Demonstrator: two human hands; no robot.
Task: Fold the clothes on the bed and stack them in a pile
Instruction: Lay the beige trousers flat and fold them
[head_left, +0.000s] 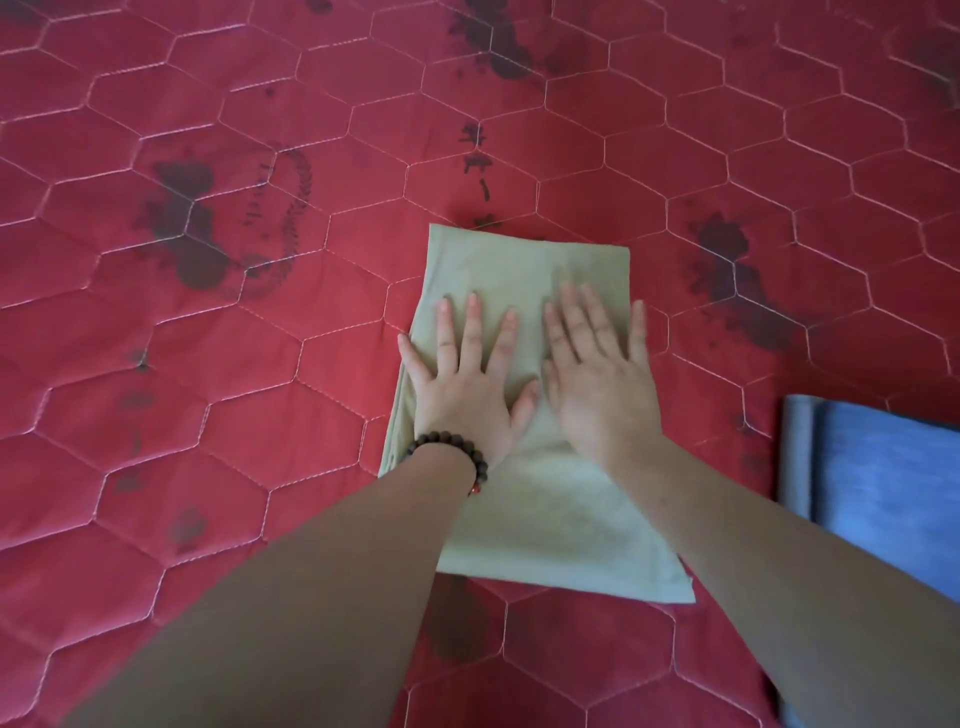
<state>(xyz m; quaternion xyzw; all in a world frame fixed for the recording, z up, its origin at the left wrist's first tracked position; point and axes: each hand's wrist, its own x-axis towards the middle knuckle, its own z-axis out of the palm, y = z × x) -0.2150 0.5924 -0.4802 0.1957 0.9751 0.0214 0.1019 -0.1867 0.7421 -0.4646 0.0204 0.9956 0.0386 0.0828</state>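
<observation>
Head view: one frame, looking down at your hands on the bed.
Green garment (545, 499): folded into a long rectangle, lying flat at centre frame on the red quilted bed cover (260, 364).
Left hand (467, 384): yours, palm down on the green garment's left half, fingers straight and spread, grasping nothing; beaded bracelet (457, 452) at the wrist.
Right hand (597, 374): yours, flat on the garment's right half just beside the left hand, fingers extended, grasping nothing.
Blue garment (883, 493): folded, at the right edge of frame, apart from the green one.
</observation>
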